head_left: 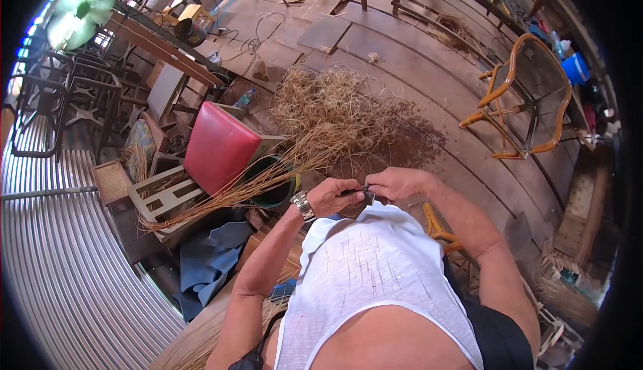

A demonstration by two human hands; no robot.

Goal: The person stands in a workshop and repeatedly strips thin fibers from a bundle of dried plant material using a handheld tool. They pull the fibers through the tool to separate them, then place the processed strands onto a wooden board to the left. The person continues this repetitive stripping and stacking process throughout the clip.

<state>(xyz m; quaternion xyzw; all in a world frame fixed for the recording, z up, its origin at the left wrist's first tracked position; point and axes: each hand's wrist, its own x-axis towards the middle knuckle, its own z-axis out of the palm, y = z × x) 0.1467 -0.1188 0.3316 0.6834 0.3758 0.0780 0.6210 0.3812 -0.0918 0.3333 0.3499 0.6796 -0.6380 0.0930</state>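
Note:
Both of my hands meet close in front of my white shirt point(382, 256). My left hand point(328, 197), with a metal-banded watch point(303, 206) at the wrist, is closed on a small dark tool with a flat metallic part point(368, 198). From the other side, the fingers of my right hand point(398, 184) pinch at the same dark piece; its exact kind is too small to make out. Just beyond lies a bundle of long thin cane strips point(268, 186), running leftward over a dark bucket point(271, 199). Farther ahead is a tangled heap of cane shavings point(335, 105).
A red-padded seat point(221, 145) and a pale slotted frame point(164, 199) stand left, above blue sheeting point(211, 259). Corrugated metal point(67, 256) borders the far left. A cane-framed chair point(536, 95) stands right, near a blue bucket point(575, 68). A fan point(82, 12) is at upper left.

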